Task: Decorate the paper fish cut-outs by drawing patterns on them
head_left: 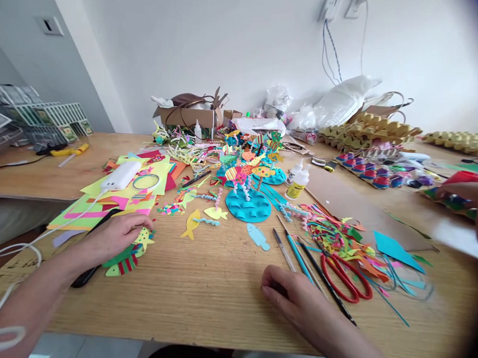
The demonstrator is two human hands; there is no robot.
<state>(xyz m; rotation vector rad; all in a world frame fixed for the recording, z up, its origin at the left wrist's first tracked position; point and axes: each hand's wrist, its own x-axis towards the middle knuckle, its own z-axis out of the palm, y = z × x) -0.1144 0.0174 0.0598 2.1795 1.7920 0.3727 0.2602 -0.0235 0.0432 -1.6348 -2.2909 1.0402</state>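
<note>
My left hand (121,231) is at the left, its fingers closed on a yellow dotted paper fish (144,238); the fingertips are partly hidden. Beneath it lie green and striped paper fish (122,265), beside a black phone (87,275). My right hand (292,293) rests on the table with its fingers curled in and nothing visible in them. Just beyond it are a pen (283,248), brushes (299,254) and red-handled scissors (347,279). Ahead, paper fish on curly stems rise from a scalloped blue base (248,206). A light-blue paper fish (258,237) lies in front of it.
Glue bottles (297,185) stand right of the blue base. Coloured paper sheets (109,195) carry a white power bank (121,176) with a cable. Paper scraps (339,237) are heaped at the right. Another person's hand (468,193) is at the right edge, near painted egg cartons (370,170).
</note>
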